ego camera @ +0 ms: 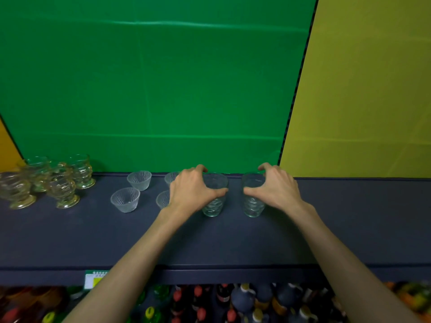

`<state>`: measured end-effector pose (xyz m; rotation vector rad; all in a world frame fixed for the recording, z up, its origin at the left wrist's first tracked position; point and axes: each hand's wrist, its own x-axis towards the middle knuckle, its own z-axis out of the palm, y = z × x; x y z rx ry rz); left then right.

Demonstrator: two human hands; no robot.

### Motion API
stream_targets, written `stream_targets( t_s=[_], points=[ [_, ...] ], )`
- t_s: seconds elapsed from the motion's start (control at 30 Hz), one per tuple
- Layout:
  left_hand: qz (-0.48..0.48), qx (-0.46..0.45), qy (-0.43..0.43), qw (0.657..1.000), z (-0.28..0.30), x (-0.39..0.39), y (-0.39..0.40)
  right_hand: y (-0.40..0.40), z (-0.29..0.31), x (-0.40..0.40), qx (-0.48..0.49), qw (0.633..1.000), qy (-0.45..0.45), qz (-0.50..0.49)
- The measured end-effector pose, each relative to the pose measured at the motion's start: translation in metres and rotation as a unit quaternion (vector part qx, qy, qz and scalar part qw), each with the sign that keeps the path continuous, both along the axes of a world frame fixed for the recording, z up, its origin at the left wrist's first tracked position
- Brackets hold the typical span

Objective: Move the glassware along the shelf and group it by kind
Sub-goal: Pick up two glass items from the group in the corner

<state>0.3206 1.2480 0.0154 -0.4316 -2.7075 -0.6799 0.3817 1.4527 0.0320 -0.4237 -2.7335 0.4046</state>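
Hands work as a pair: the left hand [193, 190] curls thumb and fingers round one ribbed tumbler [215, 199], the right hand [275, 188] round its twin [253, 199], both upright on the dark shelf [349, 217], probably to set like beside like. Frosted small bowls [126, 199] sit just left; amber footed glasses [63, 183] cluster far left.

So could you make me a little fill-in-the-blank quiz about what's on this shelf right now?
1. Each of the hands grips one clear ____; left hand, right hand.
2. The amber footed glasses stand at the shelf's ____ end.
3. The backdrop behind the small ribbed cups is ____.

Missing words: tumbler; left; green
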Motion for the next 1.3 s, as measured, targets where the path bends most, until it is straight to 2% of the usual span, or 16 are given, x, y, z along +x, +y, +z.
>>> stream_targets(
  t_s=[0.1, 0.23, 0.33, 0.5, 0.87, 1.2, 1.3],
  points=[
    [-0.021, 0.065, -0.031, 0.997, -0.010, 0.000, 0.000, 0.004, -0.012, -0.002, -0.037, 0.999, 0.013, 0.001],
    [-0.044, 0.191, -0.121, 0.973, -0.024, 0.005, -0.001, 0.006, -0.027, 0.000, -0.174, 0.985, 0.011, 0.014],
    [-0.037, 0.229, -0.162, 0.959, -0.034, 0.004, 0.000, 0.004, -0.041, 0.003, -0.237, 0.971, 0.025, 0.017],
    [-0.042, 0.233, -0.158, 0.959, -0.039, 0.008, -0.002, 0.001, -0.052, 0.009, -0.277, 0.958, 0.077, -0.005],
    [-0.046, 0.244, -0.147, 0.958, -0.048, 0.042, -0.004, -0.004, -0.067, 0.041, -0.320, 0.943, 0.087, 0.036],
    [-0.039, 0.214, -0.160, 0.963, -0.039, 0.066, -0.010, 0.000, -0.052, 0.066, -0.293, 0.953, 0.037, 0.069],
    [-0.036, 0.182, -0.145, 0.972, -0.028, 0.073, -0.021, 0.000, -0.037, 0.072, -0.245, 0.965, 0.031, 0.084]
  ],
)
